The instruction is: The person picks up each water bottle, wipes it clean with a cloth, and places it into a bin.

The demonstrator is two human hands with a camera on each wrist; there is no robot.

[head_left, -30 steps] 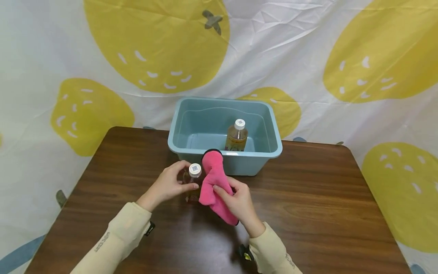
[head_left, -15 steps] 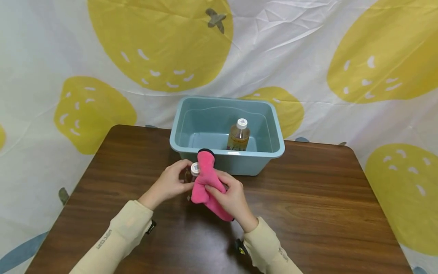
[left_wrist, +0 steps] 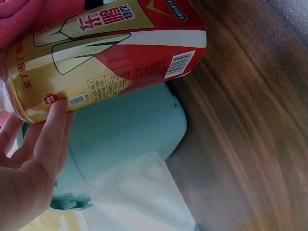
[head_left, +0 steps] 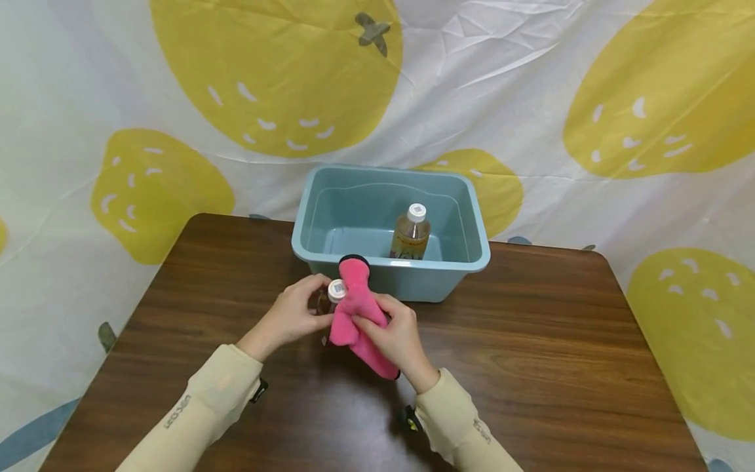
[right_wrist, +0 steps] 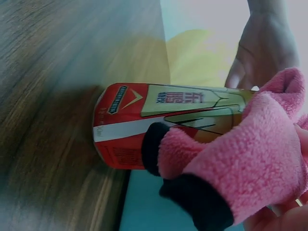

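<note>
Your passage: right, over brown wood-grain table [head_left: 542,341]; obstacles: blue rectangular plastic tub [head_left: 419,282], far centre; red-and-gold cylindrical bottle [left_wrist: 113,62], nearer.

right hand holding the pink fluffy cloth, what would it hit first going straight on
Probably the white-capped bottle with the red-and-gold label, through the pink fluffy cloth; depth is unclear, so they may already touch.

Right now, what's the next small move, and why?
I'd probably have the right hand draw the pink cloth down the held bottle: the cloth appears to be against its upper part, the red lower part shows mostly uncovered in the right wrist view, and the left hand holds it near the top.
</note>
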